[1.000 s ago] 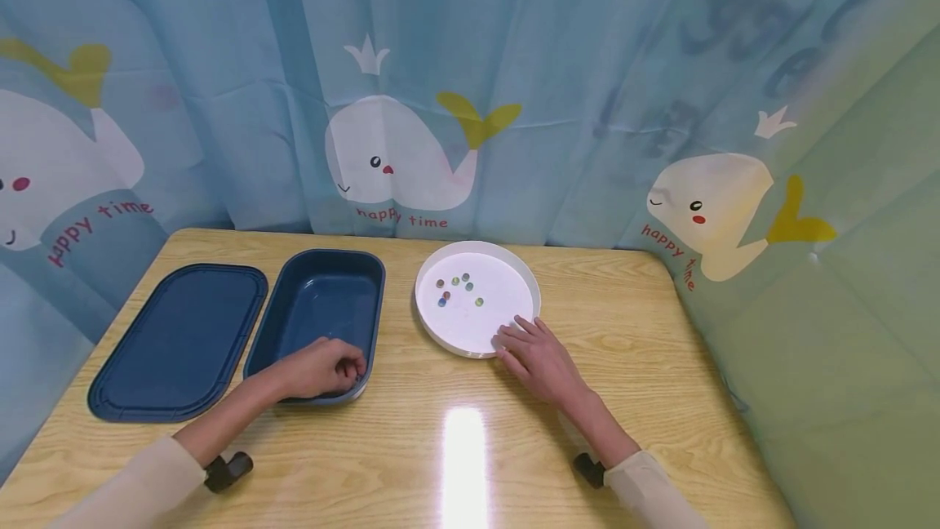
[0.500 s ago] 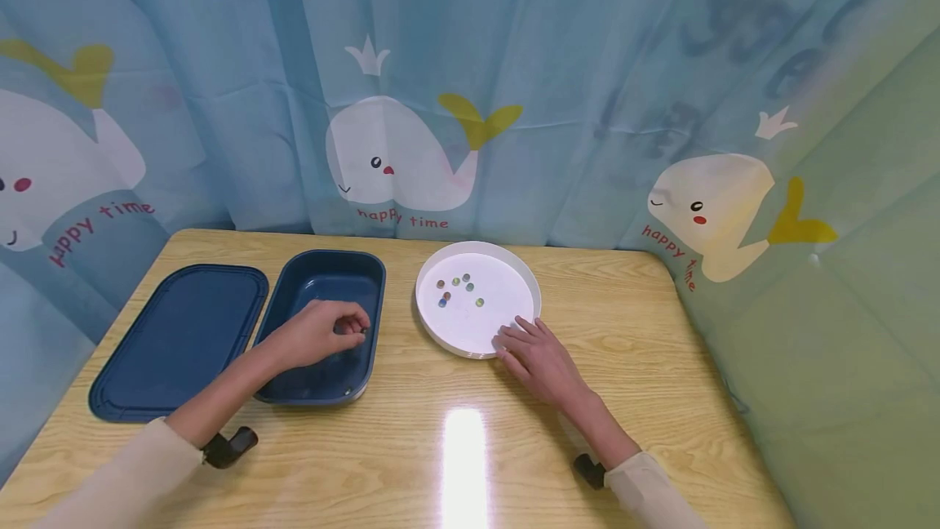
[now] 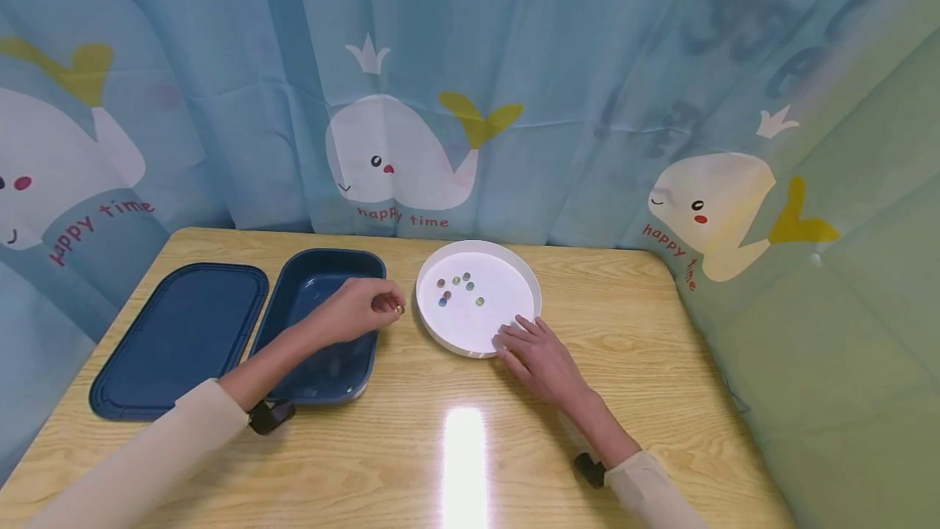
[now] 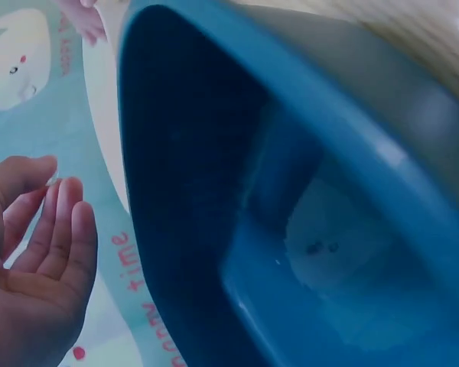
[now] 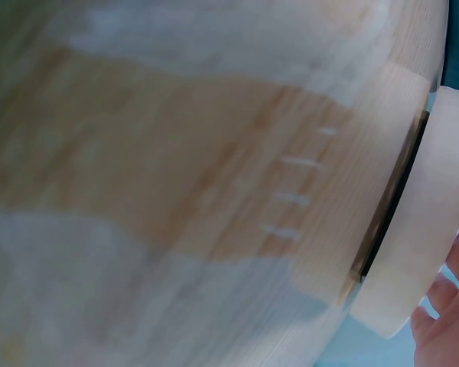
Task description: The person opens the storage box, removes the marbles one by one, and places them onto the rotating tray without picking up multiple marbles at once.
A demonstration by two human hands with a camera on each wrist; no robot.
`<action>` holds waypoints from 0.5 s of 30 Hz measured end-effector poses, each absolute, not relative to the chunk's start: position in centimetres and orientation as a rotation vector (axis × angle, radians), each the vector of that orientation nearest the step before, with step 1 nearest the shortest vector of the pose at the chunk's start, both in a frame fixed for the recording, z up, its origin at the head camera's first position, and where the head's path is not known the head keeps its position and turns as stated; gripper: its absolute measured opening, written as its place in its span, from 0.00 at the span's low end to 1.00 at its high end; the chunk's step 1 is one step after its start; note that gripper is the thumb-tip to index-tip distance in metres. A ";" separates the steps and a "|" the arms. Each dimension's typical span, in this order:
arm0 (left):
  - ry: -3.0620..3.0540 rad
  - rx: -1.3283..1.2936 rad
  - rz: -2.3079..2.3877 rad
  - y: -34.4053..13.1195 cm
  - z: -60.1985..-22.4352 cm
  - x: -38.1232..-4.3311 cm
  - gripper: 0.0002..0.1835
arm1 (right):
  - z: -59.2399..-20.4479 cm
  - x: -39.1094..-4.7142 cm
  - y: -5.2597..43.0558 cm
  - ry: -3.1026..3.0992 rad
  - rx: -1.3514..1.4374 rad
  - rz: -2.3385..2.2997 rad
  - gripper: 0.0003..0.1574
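Observation:
My left hand (image 3: 357, 310) is over the right wall of the dark blue bin (image 3: 376, 272). Between thumb and fingertips it pinches a small glass marble (image 3: 400, 309), which shows faintly in the left wrist view as a clear bead (image 4: 53, 180). To the right stands a round white tray (image 3: 507, 258) with several coloured marbles (image 3: 470, 286) scattered in its left half. My right hand (image 3: 539, 357) rests with extended fingers at the tray's near right rim; part of that hand (image 5: 449, 321) appears beside the tray's pale wall (image 5: 417, 222) in the right wrist view.
A dark blue lid (image 3: 184, 341) lies flat left of the bin. Near the bin's front right corner is a tiny shiny spot (image 3: 348, 389), perhaps another marble. A blue curtain (image 3: 573, 104) with whale prints hangs behind the wooden table (image 3: 602, 308).
My left hand has risen from the bin's near right corner and moved right and away, carrying the marble to the bin's right edge. The right hand and tray stay in place.

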State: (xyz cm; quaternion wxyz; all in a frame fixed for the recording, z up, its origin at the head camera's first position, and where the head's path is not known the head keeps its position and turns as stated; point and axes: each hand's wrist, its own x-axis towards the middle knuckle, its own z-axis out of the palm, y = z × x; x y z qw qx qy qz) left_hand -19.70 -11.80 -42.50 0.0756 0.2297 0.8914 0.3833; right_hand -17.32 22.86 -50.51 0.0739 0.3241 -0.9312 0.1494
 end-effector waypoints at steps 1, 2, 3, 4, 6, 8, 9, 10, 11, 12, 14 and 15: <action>2.664 0.690 1.159 -11.5 -42.5 -19.9 0.06 | -50.5 -17.3 22.8 -2.793 0.974 0.449 0.18; 2.652 0.694 1.174 -11.3 -42.4 -20.1 0.07 | -50.5 -17.3 22.8 -2.792 0.974 0.451 0.18; 2.641 0.691 1.187 -11.0 -42.4 -20.3 0.07 | -50.5 -17.3 22.8 -2.792 0.975 0.452 0.18; 2.630 0.691 1.204 -10.7 -42.4 -20.6 0.07 | -50.5 -17.3 22.8 -2.791 0.975 0.450 0.18; 2.604 0.687 1.243 -10.1 -42.4 -20.9 0.07 | -50.5 -17.3 22.8 -2.793 0.973 0.446 0.18; 2.575 0.670 1.284 -9.4 -42.5 -21.3 0.07 | -50.6 -17.3 22.8 -2.797 0.971 0.444 0.18; 2.559 0.660 1.305 -9.1 -42.5 -21.5 0.06 | -50.6 -17.3 22.8 -2.798 0.971 0.444 0.19; 2.545 0.655 1.323 -8.8 -42.6 -21.6 0.06 | -50.6 -17.3 22.8 -2.799 0.970 0.442 0.19; 2.532 0.649 1.337 -8.5 -42.6 -21.8 0.06 | -50.6 -17.3 22.8 -2.801 0.970 0.444 0.19; 2.525 0.651 1.345 -8.2 -42.7 -22.0 0.06 | -50.6 -17.3 22.8 -2.803 0.968 0.442 0.19; 2.511 0.654 1.354 -7.6 -42.8 -22.3 0.06 | -50.5 -17.3 22.8 -2.809 0.967 0.443 0.19; 2.508 0.655 1.353 -7.3 -42.9 -22.5 0.06 | -50.5 -17.3 22.8 -2.813 0.964 0.446 0.19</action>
